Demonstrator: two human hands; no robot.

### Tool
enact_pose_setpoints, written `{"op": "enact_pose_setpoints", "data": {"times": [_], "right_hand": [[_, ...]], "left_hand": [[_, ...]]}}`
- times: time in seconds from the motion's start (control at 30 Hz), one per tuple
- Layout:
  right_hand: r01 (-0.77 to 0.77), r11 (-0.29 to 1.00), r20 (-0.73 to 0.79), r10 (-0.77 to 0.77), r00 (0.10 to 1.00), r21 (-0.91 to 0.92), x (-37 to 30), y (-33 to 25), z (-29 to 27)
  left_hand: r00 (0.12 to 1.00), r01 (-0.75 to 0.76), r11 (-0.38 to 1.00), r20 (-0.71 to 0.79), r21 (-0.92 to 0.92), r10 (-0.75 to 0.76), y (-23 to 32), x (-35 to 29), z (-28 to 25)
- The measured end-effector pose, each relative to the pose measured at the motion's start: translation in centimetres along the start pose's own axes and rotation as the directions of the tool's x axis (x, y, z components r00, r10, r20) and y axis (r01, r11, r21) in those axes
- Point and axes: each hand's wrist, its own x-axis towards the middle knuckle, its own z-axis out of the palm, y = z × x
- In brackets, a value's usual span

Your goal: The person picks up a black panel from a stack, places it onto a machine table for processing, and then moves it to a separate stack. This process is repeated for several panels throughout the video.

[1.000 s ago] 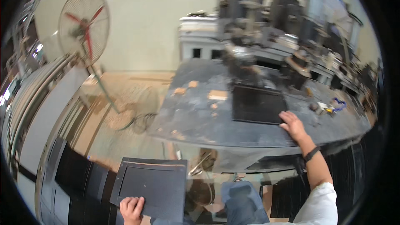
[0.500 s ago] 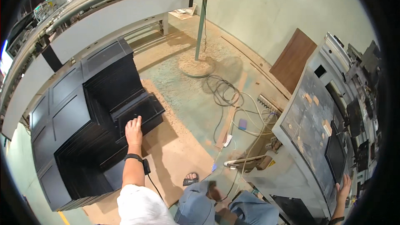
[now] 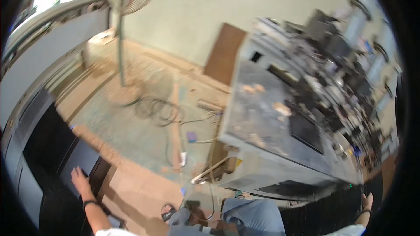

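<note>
Panel (image 3: 306, 133) lies on worktable (image 3: 245, 105); right hand (image 3: 367, 202) no longer at its edge, well apart, grip unclear. Left hand (image 3: 80, 180) spread over stacked panels (image 3: 89, 155), contact unclear. Cables (image 3: 162, 125) coil between stacked panels and worktable.

This looks like a workshop or factory floor for panel work, with a large grey machine whose flat, dusty metal counter (image 3: 267, 126) carries pale tan chips (image 3: 282, 109) beside a crowded row of dark mechanical units (image 3: 326, 67). Tan, sawdust-like debris (image 3: 146, 66) litters the worn pale-green floor (image 3: 135, 124) around a caged industrial fan on a green pole (image 3: 120, 43) and loosely coiled dark cables (image 3: 162, 112). A long grey machine frame (image 3: 52, 52) and stacked flat black panels (image 3: 49, 142) line the left side.
</note>
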Motion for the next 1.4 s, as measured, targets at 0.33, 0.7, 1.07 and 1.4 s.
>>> {"op": "enact_pose_setpoints", "data": {"times": [0.33,0.7,1.07,1.4], "right_hand": [[0.013,0.978,-0.217,0.033,0.976,0.21,-12.7,-1.2,0.6],[0.756,0.369,-0.612,-0.445,0.654,0.541,-9.7,-23.1,-8.0],[0.887,0.086,-0.582,-0.725,0.368,0.454,-7.2,-41.8,0.4],[0.81,0.134,-0.303,-0.882,0.36,0.571,-5.3,-44.9,-0.9]], "left_hand": [[0.36,-0.873,0.009,-0.633,-0.487,0.686,45.1,-15.2,-26.0],[0.133,-0.923,-0.037,-0.409,-0.383,0.903,72.4,-32.7,-27.1],[-0.006,-0.987,-0.096,-0.577,-0.126,0.817,41.4,-27.1,-31.9],[0.752,-0.65,0.746,-0.263,-0.146,0.604,16.7,-17.4,-20.4]]}}
